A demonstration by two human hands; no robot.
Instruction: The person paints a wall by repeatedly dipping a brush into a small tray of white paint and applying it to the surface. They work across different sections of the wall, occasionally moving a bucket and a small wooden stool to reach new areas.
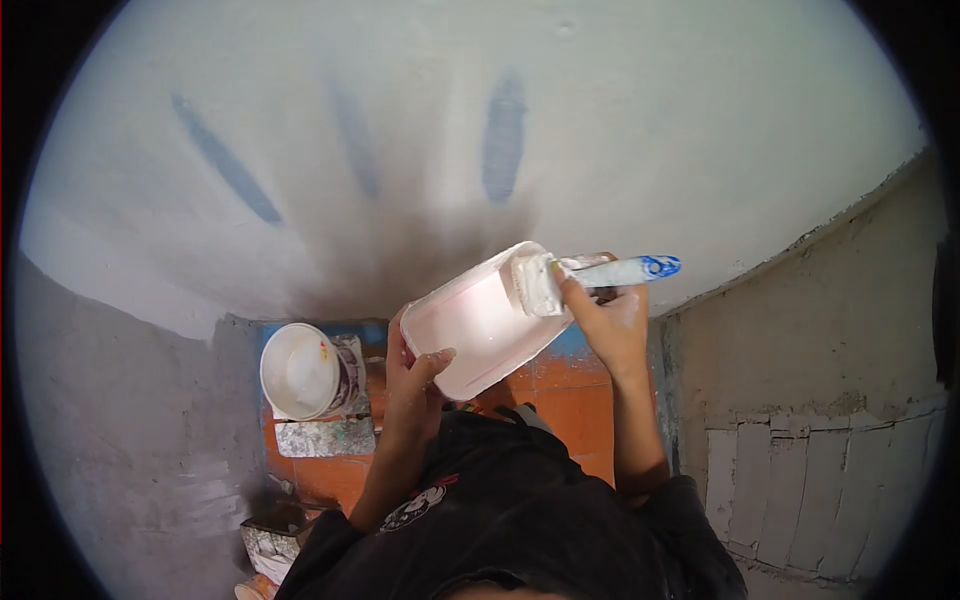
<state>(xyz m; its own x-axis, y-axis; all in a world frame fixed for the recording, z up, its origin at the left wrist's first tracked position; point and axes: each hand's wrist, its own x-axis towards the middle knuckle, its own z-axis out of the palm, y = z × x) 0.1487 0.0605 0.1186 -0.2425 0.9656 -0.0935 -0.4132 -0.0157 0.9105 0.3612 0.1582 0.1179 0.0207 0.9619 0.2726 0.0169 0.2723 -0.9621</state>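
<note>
While the left hand (415,375) supports a pale, shallow tray (465,335) at its lower left side, the right hand (612,318) works a broad brush (538,285) at the opposite end. The left grip is closed on the tray's wall, its thumb over the rim and its other fingers mostly hidden. The right grip pinches the brush close to its head, which is thickly coated in white and lies over the tray's upper right end. The handle points right, white with a blue marked tip; any lettering there is too small to read.

The tray is tilted in front of a whitish wall (700,150) marked by three bluish patches (503,135). Left of the tray, a white bucket (283,375) carries a dark printed label round its outside and a small red and yellow mark near the rim, neither legible. Just below the bucket is a paint-splattered block (320,438), by the orange floor (325,478). The black shirt (560,520) bears a white round print (413,508) with a touch of red; its wording, if any, cannot be read.
</note>
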